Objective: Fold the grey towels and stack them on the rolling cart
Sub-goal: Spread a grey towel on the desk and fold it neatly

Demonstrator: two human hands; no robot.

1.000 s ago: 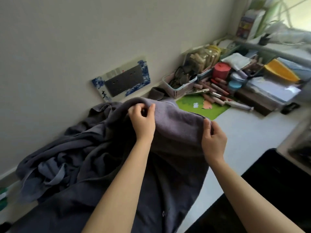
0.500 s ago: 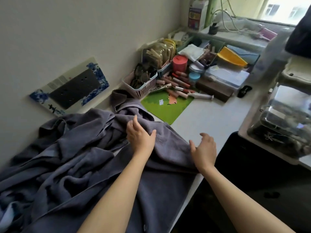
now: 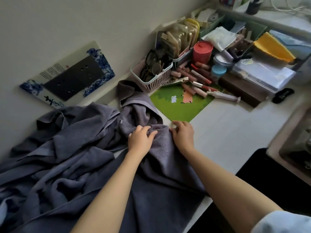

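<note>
head view: grey towels lie heaped over the bench's left half, one spilling off the front edge. left hand bunches a fold of the top towel, fingers curled into the cloth. right hand rests at that towel's far edge w/ fingers bent, just short of the green mat; can't tell if it pinches. no cart in view. my read: find both corners first, pull the towel free of the pile, keep it off the clutter at the back-right corner, then flatten & fold.
</note>
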